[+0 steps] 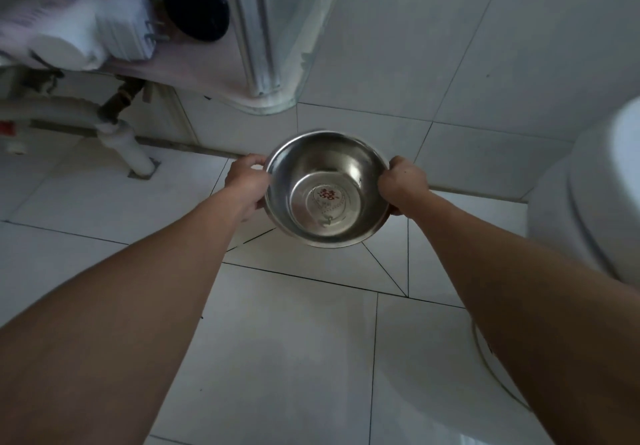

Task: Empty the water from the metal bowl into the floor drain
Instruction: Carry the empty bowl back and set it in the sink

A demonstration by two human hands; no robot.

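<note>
Centrally framed: metal bowl [327, 189], held level in the air above the tiled floor [277, 358], mouth up toward the camera. Shiny steel inside, with a small red mark at the bottom seen through what looks like a shallow layer of clear water; amount hard to judge.

Clamped on the bowl's rim from opposite sides: left hand [246, 186] on the left edge, right hand [403, 186] on the right edge, each grip closed on the rim with the thumb over the lip and the other fingers mostly hidden beneath. Both bare forearms stretched forward from the bottom corners, about equally extended, neither hand plainly nearer to anything than the other.

Lower and to the left of the bowl, near the wall: a white drain pipe [130, 148] running down into a small square opening in the floor [144, 171], probably the floor drain, though blurred. Drain well apart from the bowl, on the left hand's side. Bowl not yet over it and not yet tilted, so pouring not begun. Likely need: carrying the bowl leftward and down, then tipping the left edge low so the water runs toward the opening rather than across the tiles.

Farther out: a glass shower enclosure corner [273, 46] at top centre, a cluttered shelf with a dark round object [195, 4] at top left, and a white toilet [588, 195] at the right edge.
</note>
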